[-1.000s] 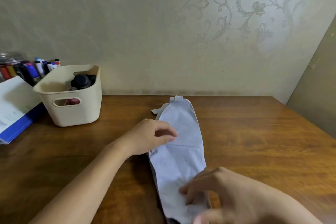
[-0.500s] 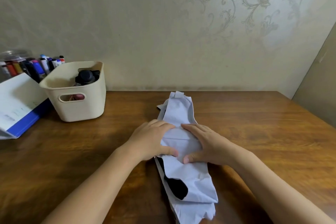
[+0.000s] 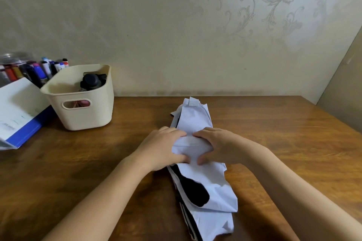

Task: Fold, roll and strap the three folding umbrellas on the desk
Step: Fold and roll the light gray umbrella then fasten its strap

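Note:
A pale lilac folding umbrella [image 3: 197, 119] lies lengthwise on the wooden desk [image 3: 274, 143], its strap tab at the far end and black lining showing near me. My left hand [image 3: 162, 146] and my right hand [image 3: 219, 145] grip the umbrella's middle from either side, fingers over the top and thumbs underneath the bunched fabric. A black umbrella [image 3: 91, 82] stands in the cream basket [image 3: 82, 111] at the left, with something red seen through the basket's handle hole.
A blue and white folder [image 3: 17, 115] lies at the left edge, with a jar of several markers [image 3: 35, 70] behind it. The wall runs along the desk's far edge. A panel stands at the right.
My right hand came up from the umbrella's near end to its middle, opposite my left hand. Both hands now bunch the fabric together, and the black lining has come into view.

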